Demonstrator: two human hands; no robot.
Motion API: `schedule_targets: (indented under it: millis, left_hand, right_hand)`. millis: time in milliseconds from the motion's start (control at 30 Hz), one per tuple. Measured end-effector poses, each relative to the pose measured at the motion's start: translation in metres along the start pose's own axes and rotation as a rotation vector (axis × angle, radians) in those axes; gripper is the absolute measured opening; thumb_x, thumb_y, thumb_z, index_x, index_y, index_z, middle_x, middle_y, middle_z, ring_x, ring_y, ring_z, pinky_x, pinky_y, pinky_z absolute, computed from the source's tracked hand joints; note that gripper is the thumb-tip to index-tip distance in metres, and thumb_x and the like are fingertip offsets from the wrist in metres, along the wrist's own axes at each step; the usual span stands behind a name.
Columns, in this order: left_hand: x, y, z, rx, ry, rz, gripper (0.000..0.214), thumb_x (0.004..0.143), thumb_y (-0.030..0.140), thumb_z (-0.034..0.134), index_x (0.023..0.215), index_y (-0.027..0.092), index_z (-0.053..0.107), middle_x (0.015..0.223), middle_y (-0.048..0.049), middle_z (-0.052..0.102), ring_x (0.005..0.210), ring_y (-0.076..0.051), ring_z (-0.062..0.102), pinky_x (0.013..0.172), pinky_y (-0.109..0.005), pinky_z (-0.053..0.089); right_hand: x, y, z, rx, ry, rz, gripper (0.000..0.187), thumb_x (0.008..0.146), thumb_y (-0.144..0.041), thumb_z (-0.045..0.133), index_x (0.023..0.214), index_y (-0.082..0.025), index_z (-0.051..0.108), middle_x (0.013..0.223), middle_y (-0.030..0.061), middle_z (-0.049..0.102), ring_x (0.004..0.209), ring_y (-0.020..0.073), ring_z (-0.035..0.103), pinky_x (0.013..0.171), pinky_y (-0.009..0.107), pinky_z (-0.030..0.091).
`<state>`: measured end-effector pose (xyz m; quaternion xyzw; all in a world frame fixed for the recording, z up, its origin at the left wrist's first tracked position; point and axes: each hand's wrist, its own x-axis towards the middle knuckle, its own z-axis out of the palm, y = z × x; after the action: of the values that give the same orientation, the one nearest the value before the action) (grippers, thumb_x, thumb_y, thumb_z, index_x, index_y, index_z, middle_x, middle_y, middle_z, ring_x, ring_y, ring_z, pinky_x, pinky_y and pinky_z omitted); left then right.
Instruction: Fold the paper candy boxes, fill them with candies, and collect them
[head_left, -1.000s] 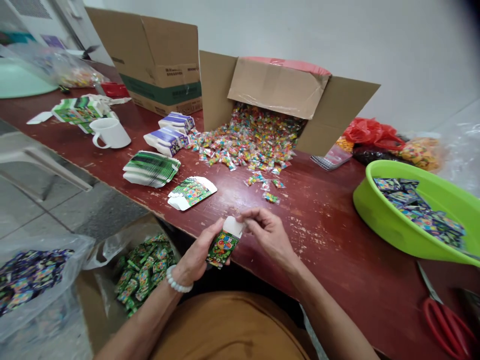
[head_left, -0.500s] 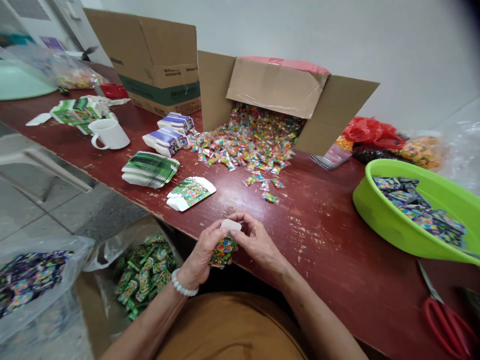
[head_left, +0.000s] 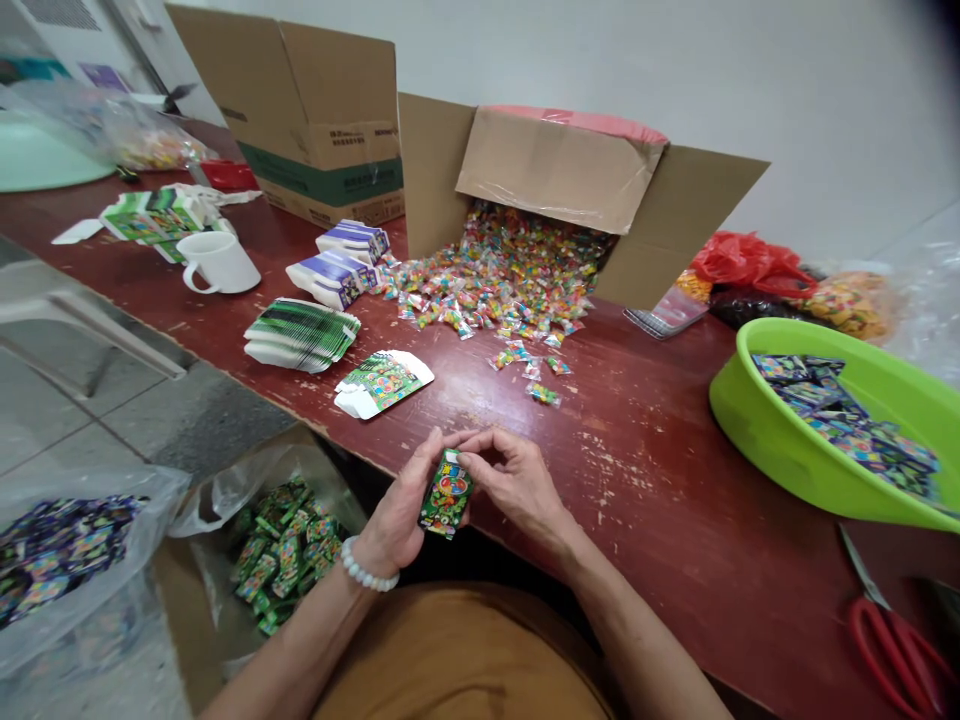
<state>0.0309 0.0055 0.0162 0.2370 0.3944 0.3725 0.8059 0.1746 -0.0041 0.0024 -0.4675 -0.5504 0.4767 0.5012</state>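
Between my hands, at the table's front edge, is a small green candy box [head_left: 448,495] with a colourful print. My left hand [head_left: 405,505] wraps around its left side and back, a beaded bracelet at the wrist. The fingers of my right hand [head_left: 510,480] pinch the top end, where a bit of white flap shows. Beyond them lie a few flattened green cartons [head_left: 384,383] and a thicker stack of green cartons [head_left: 301,335]. Wrapped candies [head_left: 502,270] spill onto the table from a tipped cardboard box [head_left: 555,165].
A lime-green basin [head_left: 780,450] with purple packets stands right, near red-handled scissors [head_left: 892,640]. At left are a white mug [head_left: 219,263], purple cartons [head_left: 334,278] and a closed-sided cardboard box [head_left: 322,120]. Below the edge, bags hold green boxes [head_left: 289,550] and purple packets [head_left: 60,550].
The white flap that stood up at the top of the green box is now folded down, mostly out of sight. The printed front shows more fully between my hands.
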Motion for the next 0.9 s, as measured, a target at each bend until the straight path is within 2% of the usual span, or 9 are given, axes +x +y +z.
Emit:
schedule_targets:
  millis: [133, 233, 333, 467, 567, 633, 733, 833, 900]
  left_hand:
    - [0.000, 0.000, -0.001, 0.043, -0.006, -0.003, 0.053, 0.092, 0.053, 0.048, 0.127, 0.016, 0.062, 0.089, -0.0092, 0.075, 0.047, -0.014, 0.061, 0.043, -0.026, 0.050]
    - [0.001, 0.002, -0.004, 0.011, -0.020, 0.011, 0.047, 0.091, 0.046, 0.054, 0.125, 0.016, 0.063, 0.093, -0.0091, 0.074, 0.051, -0.014, 0.063, 0.045, -0.025, 0.051]
    - [0.005, 0.003, -0.007, -0.045, -0.026, -0.017, 0.037, 0.086, 0.033, 0.061, 0.118, 0.016, 0.067, 0.094, -0.0061, 0.074, 0.051, -0.012, 0.063, 0.046, -0.024, 0.052]
    - [0.011, 0.004, -0.008, -0.174, 0.047, -0.001, 0.023, 0.084, 0.025, 0.060, 0.103, 0.016, 0.070, 0.093, -0.0037, 0.074, 0.073, -0.015, 0.070, 0.068, -0.026, 0.058]
    - [0.012, 0.007, -0.008, -0.179, 0.015, 0.020, 0.028, 0.088, 0.030, 0.056, 0.109, 0.016, 0.068, 0.099, -0.0054, 0.074, 0.086, -0.019, 0.071, 0.078, -0.031, 0.058]
    - [0.011, 0.009, -0.009, -0.179, -0.013, 0.020, 0.032, 0.089, 0.032, 0.055, 0.114, 0.015, 0.066, 0.102, -0.0076, 0.074, 0.090, -0.021, 0.071, 0.083, -0.034, 0.057]
    - [0.008, 0.009, -0.011, -0.204, -0.019, -0.015, 0.035, 0.093, 0.036, 0.050, 0.115, 0.014, 0.065, 0.103, -0.0095, 0.073, 0.090, -0.022, 0.071, 0.083, -0.035, 0.056]
    - [0.005, 0.006, -0.015, -0.172, 0.035, -0.039, 0.034, 0.094, 0.039, 0.049, 0.107, 0.013, 0.066, 0.098, -0.0102, 0.073, 0.083, -0.021, 0.071, 0.075, -0.032, 0.058]
    - [0.000, 0.005, -0.021, -0.097, 0.074, 0.007, 0.027, 0.090, 0.036, 0.056, 0.104, 0.014, 0.065, 0.096, -0.0088, 0.072, 0.077, -0.019, 0.070, 0.068, -0.029, 0.057]
  right_hand:
    - [0.003, -0.002, 0.002, 0.170, -0.032, 0.166, 0.021, 0.084, -0.037, 0.066, 0.080, -0.017, 0.065, 0.097, 0.0067, 0.074, 0.064, 0.0149, 0.065, 0.057, 0.028, 0.054]
    - [0.001, -0.008, 0.000, 0.024, -0.043, 0.008, 0.016, 0.086, -0.034, 0.065, 0.080, -0.019, 0.067, 0.097, 0.0061, 0.072, 0.084, 0.0187, 0.067, 0.075, 0.033, 0.054]
    - [-0.005, -0.011, 0.000, -0.197, -0.078, -0.203, 0.013, 0.085, -0.034, 0.069, 0.091, -0.022, 0.067, 0.106, 0.0071, 0.068, 0.103, 0.0217, 0.062, 0.093, 0.039, 0.048]
    - [-0.012, -0.006, 0.007, -0.451, -0.148, -0.326, 0.067, 0.064, -0.039, 0.085, 0.121, -0.024, 0.053, 0.128, 0.0125, 0.055, 0.121, 0.0292, 0.051, 0.100, 0.045, 0.043]
    - [-0.016, -0.001, 0.013, -0.624, -0.167, -0.400, 0.100, 0.060, -0.036, 0.085, 0.143, -0.024, 0.030, 0.143, 0.0168, 0.041, 0.130, 0.0349, 0.040, 0.105, 0.050, 0.036]
    - [-0.015, 0.000, 0.017, -0.709, -0.136, -0.438, 0.099, 0.063, -0.028, 0.078, 0.147, -0.023, 0.024, 0.140, 0.0165, 0.045, 0.127, 0.0355, 0.042, 0.105, 0.051, 0.034]
    - [-0.010, 0.001, 0.021, -0.767, -0.097, -0.485, 0.084, 0.062, -0.022, 0.069, 0.140, -0.020, 0.036, 0.129, 0.0154, 0.054, 0.117, 0.0346, 0.048, 0.101, 0.050, 0.035]
    - [-0.005, 0.002, 0.027, -0.725, -0.107, -0.502, 0.073, 0.059, -0.027, 0.068, 0.129, -0.019, 0.047, 0.122, 0.0154, 0.058, 0.110, 0.0334, 0.053, 0.097, 0.048, 0.040]
    - [-0.003, 0.001, 0.034, -0.661, -0.119, -0.464, 0.074, 0.059, -0.030, 0.069, 0.128, -0.019, 0.046, 0.118, 0.0143, 0.059, 0.107, 0.0319, 0.054, 0.097, 0.047, 0.042]
